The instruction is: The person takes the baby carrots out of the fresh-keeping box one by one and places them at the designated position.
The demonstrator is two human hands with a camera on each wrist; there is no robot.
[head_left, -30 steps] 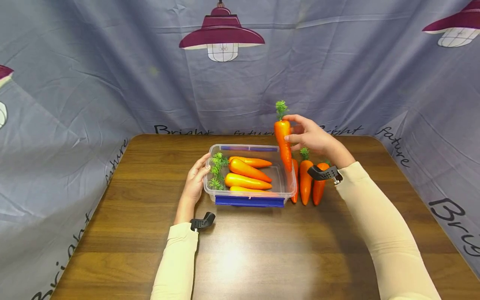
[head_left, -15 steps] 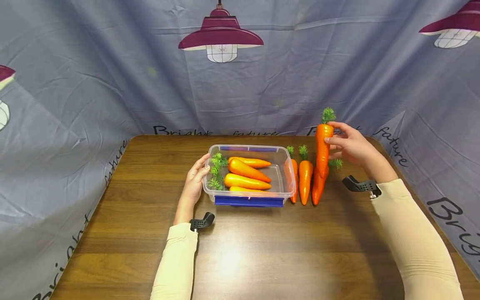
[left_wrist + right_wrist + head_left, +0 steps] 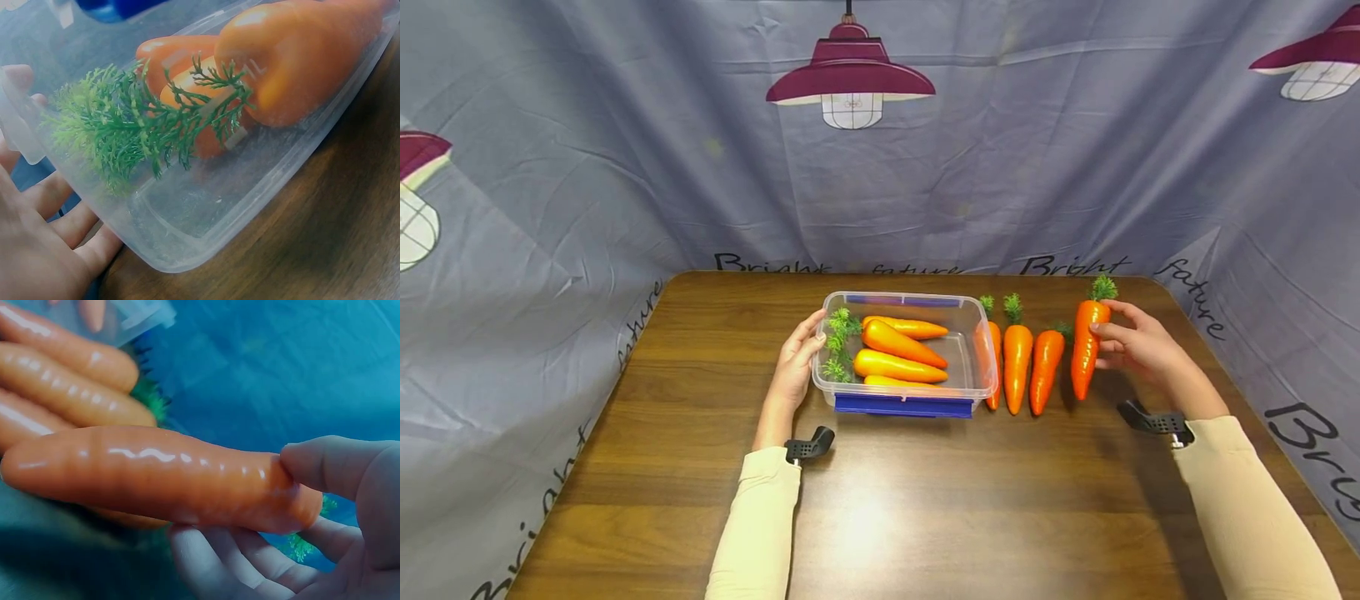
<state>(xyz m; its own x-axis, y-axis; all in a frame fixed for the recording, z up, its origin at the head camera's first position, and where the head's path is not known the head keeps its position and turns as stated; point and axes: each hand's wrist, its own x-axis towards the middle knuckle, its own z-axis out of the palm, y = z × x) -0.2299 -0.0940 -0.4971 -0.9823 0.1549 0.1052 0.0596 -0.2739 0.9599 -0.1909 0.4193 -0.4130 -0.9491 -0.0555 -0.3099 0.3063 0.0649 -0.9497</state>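
My left hand (image 3: 792,362) holds the left end of a clear plastic box (image 3: 904,406), thumb at the rim and fingers along its outer wall. Inside the box lie several toy carrots (image 3: 901,365), their green tops (image 3: 112,125) bunched near that hand. At the right, my right hand (image 3: 1138,342) pinches an orange carrot (image 3: 1087,346) by its thick end, thumb on one side and fingers on the other. Its leafy top (image 3: 1103,288) points up and away, and its tip is close over the table.
Three more carrots (image 3: 1017,367) lie side by side between the box and my right hand; the nearest overlaps the box wall in the head view. They rest on a wooden table (image 3: 880,508). A grey curtain (image 3: 1000,167) hangs behind its back edge.
My right hand has moved right and down with the carrot, from over the box's right edge, past the row, to the row's right side. My left hand stays at the box.
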